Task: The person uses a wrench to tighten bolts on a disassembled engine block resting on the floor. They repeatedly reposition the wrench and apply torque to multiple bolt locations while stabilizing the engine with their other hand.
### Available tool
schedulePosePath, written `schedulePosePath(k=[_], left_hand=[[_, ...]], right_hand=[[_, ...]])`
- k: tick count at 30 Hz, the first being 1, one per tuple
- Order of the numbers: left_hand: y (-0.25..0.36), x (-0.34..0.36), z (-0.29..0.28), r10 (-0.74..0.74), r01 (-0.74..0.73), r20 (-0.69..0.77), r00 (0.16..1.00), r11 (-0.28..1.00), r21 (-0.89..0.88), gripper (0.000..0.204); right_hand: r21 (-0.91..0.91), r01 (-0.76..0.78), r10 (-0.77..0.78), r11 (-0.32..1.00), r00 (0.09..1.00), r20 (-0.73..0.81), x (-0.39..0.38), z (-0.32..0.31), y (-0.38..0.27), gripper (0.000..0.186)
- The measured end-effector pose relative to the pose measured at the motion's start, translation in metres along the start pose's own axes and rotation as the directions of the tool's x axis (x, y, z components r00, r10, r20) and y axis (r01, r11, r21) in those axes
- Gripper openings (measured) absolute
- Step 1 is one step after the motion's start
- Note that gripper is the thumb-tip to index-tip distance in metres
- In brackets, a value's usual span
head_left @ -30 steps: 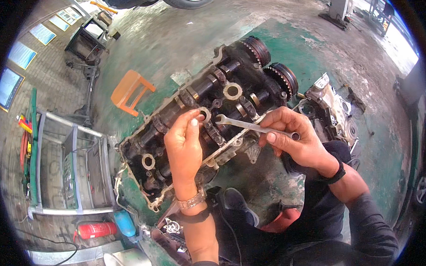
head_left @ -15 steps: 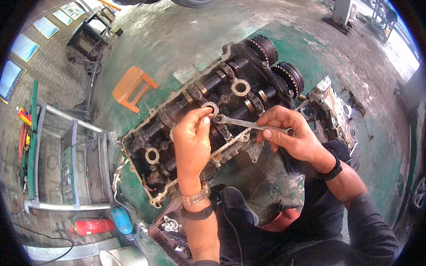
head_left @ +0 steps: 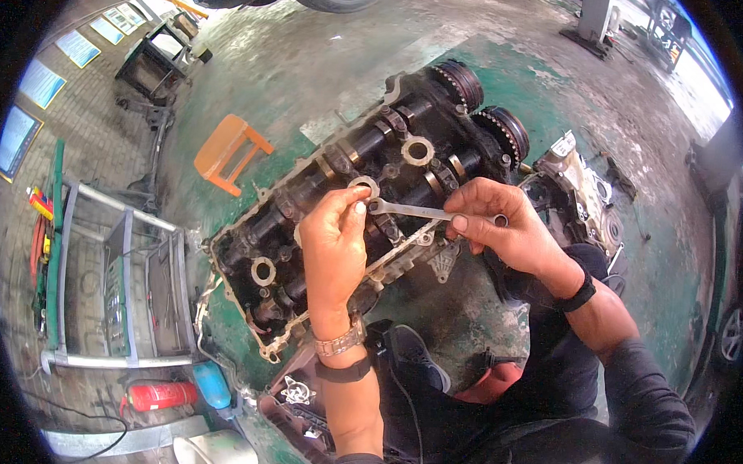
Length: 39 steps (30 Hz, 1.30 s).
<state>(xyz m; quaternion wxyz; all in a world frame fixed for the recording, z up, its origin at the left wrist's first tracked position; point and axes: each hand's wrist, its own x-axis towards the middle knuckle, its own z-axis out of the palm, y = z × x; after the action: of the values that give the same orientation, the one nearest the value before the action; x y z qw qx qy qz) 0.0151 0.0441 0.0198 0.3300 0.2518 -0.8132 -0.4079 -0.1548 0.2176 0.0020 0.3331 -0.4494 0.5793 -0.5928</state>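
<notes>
My right hand is closed round the shaft of a silver combination wrench, its thumb on top and the far end poking out past the fingers. The wrench's other end lies over the engine's cylinder head, right beside my left fingertips. My left hand is pinched, thumb against forefinger; whatever sits between them is hidden. Just beyond those fingertips shows a round metal ring of the head. Two toothed cam sprockets stand at its far right end, with dark camshafts running along it.
Right of the engine lies a metal cover casting. An orange stool stands to the far left. A metal frame rack, a red fire extinguisher and a white bucket are at the left. My shoe is close below.
My right hand has shifted slightly up and left, tilting the wrench a little flatter. My left hand stays pinched at the wrench's end.
</notes>
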Motion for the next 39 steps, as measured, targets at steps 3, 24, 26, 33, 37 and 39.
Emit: schedulePosePath(k=[3, 24, 26, 33, 37, 39], left_hand=[[0.002, -0.001, 0.0, 0.025, -0.025, -0.007, 1.0, 1.0, 0.017, 0.019], [0.005, 0.002, 0.002, 0.074, -0.073, -0.024, 0.997, 0.997, 0.04, 0.015], [0.004, 0.002, 0.002, 0.069, -0.068, -0.018, 0.997, 0.997, 0.026, 0.015], [0.005, 0.002, 0.001, 0.075, -0.075, -0.01, 0.997, 0.996, 0.039, 0.015], [0.006, 0.002, 0.001, 0.08, -0.079, -0.017, 0.997, 0.996, 0.037, 0.014], [0.006, 0.002, 0.001, 0.089, -0.088, -0.02, 0.996, 0.995, 0.043, 0.014]], right_hand=[[0.067, -0.077, 0.078, 0.995, 0.997, -0.01, -0.001, 0.0, -0.002, 0.017], [-0.266, 0.28, -0.25, 0.922, 0.958, 0.141, -0.021, 0.034, -0.003, 0.039], [-0.267, 0.309, -0.274, 0.913, 0.948, 0.16, -0.022, 0.039, -0.001, 0.038], [-0.291, 0.294, -0.243, 0.911, 0.949, 0.199, -0.025, 0.055, 0.001, 0.032], [-0.299, 0.283, -0.224, 0.911, 0.95, 0.216, -0.024, 0.066, 0.0, 0.028], [-0.294, 0.267, -0.202, 0.918, 0.951, 0.233, -0.024, 0.071, -0.001, 0.027]])
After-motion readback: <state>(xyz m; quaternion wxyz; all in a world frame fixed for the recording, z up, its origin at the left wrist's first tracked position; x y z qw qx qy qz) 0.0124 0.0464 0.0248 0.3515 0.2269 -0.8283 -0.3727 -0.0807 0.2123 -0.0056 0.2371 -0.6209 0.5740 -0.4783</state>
